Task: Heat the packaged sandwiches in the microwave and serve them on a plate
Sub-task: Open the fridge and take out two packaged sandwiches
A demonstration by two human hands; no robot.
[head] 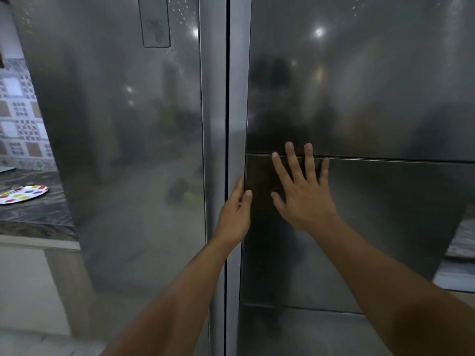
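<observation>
Two bare hands fill my view, both up against a tall grey double-door fridge. My right hand lies flat on the right door, fingers spread wide across the seam where the upper panel meets a darker lower panel, clamped on nothing. My left hand sits at that door's inner edge, just beside the dark vertical gap between the doors, fingers curled loosely at the edge; I cannot tell whether they grip it. Both doors look closed. No sandwiches show anywhere. One plate, white with coloured spots, rests well to the left on a dark marbled counter, far from both hands, with patterned wall tiles behind it. The left door stands between my hands and that plate.
</observation>
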